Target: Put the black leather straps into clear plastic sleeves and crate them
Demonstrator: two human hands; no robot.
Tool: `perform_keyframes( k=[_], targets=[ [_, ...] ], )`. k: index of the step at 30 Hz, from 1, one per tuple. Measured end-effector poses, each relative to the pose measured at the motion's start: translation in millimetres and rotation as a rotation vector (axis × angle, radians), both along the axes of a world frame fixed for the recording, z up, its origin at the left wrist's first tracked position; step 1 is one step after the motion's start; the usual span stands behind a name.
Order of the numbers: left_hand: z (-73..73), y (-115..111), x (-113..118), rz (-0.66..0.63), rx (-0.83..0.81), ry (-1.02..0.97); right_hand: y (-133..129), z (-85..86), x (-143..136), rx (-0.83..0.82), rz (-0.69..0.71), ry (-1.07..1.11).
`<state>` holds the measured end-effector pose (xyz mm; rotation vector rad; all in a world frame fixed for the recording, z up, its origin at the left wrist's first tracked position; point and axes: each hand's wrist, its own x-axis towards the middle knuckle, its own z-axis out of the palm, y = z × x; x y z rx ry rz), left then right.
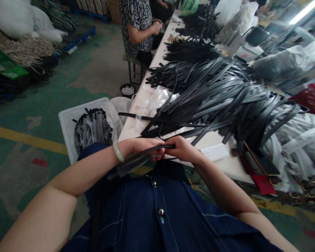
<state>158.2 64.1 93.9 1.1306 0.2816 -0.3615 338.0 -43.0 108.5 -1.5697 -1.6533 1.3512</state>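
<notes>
A black strap [144,153], folded over and partly in a clear plastic sleeve [131,166], is held between my hands in front of my body. My right hand [181,148] is closed round its right end, fingers and thumb pinched together. My left hand [144,145] meets it from the other side, with fingers curled about the strap; part of its grip is hidden. The sleeved end hangs down to the left, below my left wrist. Just beyond my hands, a large heap of black straps [210,94] covers the table [130,131].
A white bin [68,122] with plastic-wrapped black straps stands left of the table. Clear plastic sleeves [160,99] lie by the table edge. Wrapped straps with metal rings [301,157] are piled at right. Another person [136,28] sits farther along the table.
</notes>
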Motion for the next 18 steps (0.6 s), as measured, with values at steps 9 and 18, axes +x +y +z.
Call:
perform_keyframes(
  k=[9,18],
  targets=[
    [10.6,30,-103,-0.181,0.392,0.173,5,6.7,35,0.033,-0.102,0.017],
    [17.4,4,-112,-0.016,0.775,0.160,32,23.0,-13,0.341,0.042,-0.687]
  ],
)
